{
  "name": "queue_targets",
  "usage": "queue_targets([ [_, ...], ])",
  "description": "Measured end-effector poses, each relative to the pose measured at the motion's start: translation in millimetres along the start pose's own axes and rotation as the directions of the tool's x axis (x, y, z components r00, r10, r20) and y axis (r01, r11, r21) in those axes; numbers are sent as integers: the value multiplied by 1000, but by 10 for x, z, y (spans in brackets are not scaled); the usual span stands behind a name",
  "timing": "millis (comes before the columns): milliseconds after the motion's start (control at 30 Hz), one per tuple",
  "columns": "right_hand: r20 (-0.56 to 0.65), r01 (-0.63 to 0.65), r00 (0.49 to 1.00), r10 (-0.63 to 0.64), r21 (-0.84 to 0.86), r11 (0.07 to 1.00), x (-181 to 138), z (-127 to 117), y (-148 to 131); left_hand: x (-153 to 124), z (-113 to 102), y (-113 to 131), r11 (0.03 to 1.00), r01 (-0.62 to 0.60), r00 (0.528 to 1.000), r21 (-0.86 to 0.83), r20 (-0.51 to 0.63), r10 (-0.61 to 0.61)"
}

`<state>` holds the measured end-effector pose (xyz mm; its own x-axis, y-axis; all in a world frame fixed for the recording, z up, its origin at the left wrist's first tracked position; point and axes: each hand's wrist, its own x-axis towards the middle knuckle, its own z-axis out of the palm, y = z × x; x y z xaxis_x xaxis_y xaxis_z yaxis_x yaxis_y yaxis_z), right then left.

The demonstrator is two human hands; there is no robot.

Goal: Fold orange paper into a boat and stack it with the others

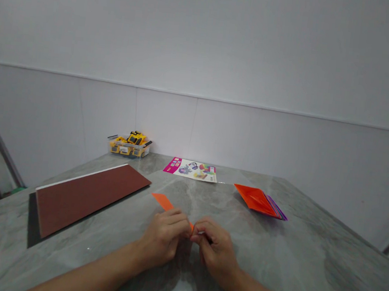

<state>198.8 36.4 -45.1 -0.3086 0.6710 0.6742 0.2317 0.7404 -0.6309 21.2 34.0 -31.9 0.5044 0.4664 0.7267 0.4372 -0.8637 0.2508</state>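
A narrow strip of orange paper [162,201] lies on the grey marble table [307,259], running from the far left toward me. My left hand [164,238] and my right hand [216,249] meet at its near end. Both pinch the strip with closed fingers, fingertips almost touching. Most of the near end is hidden under my fingers.
A stack of coloured paper sheets [261,201], orange on top, lies at the right back. A printed paper packet [192,169] sits near the wall. A brown board [88,197] on a dark sheet lies at left. A clear box with a yellow toy truck [130,144] stands at the back.
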Motion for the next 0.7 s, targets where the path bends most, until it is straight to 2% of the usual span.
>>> queue_targets([
  [200,-38,-46,998,46,-5,999,-41,0,19,2,14,2,999,44,998,10,-49,-44],
  [300,-20,-12,1000,12,0,1000,-25,-8,-13,-2,20,-1,1000,28,999,1,-34,-28],
  [433,61,35,997,-36,13,999,-18,-19,-34,-12,10,-19,1000,-18,1000,-21,7,18],
  [600,5,49,999,-49,-29,998,-49,-18,14,-8,6,-10,999,29,999,-22,-43,-30],
  [700,12,50,999,-50,-37,998,-61,-14,24,-5,11,5,998,50,997,-30,-55,-51],
])
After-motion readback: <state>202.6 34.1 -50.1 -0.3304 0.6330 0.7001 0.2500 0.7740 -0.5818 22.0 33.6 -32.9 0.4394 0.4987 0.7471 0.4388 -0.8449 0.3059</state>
